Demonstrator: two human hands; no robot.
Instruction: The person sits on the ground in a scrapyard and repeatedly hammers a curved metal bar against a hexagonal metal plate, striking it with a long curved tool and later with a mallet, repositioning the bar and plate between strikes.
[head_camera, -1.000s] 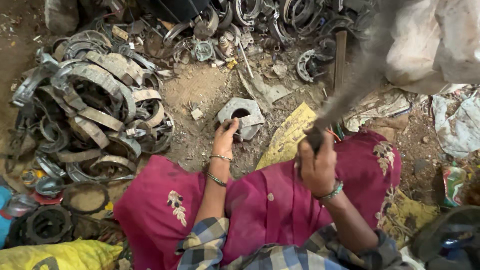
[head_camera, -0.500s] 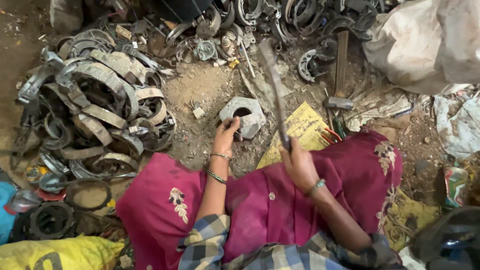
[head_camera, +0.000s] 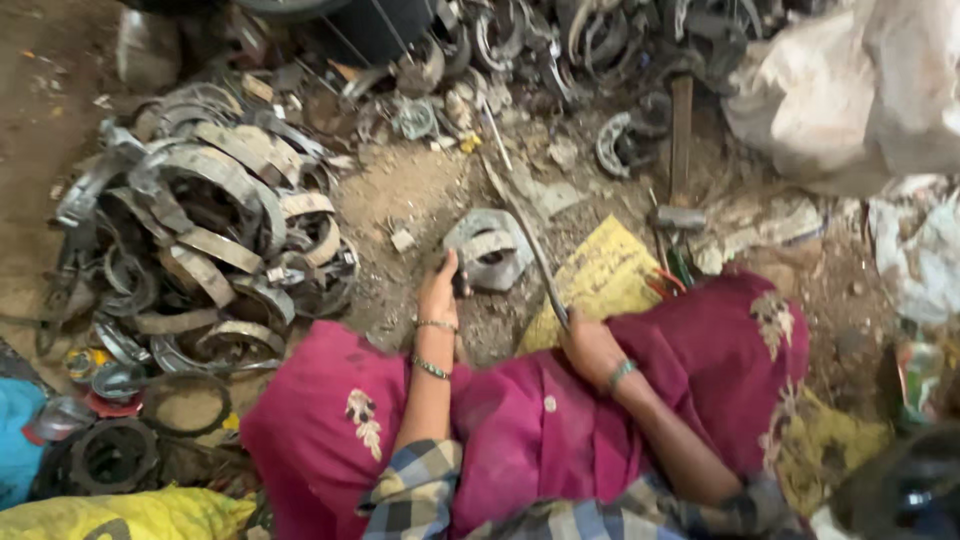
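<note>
Person seated on dirt floor (head_camera: 420, 190). Left hand (head_camera: 438, 292) closed on a small dark tool against the grey metal ring piece (head_camera: 488, 250). Right hand (head_camera: 590, 345) grips a long metal rod (head_camera: 530, 245) over it. Best to brace the piece firmly, strike squarely, fingers clear.

A dirt floor (head_camera: 420, 190) strewn with scrap. At nine o'clock lies a large heap of curved grey metal bands (head_camera: 210, 230). At twelve o'clock, a darker tangle of metal rings (head_camera: 560, 40). A pale bulging sack (head_camera: 850, 90) fills two o'clock. A hammer (head_camera: 681, 160) lies near one o'clock. A yellow printed sheet (head_camera: 600, 275) sits at centre, and a yellow bag (head_camera: 120, 512) at seven o'clock.
</note>
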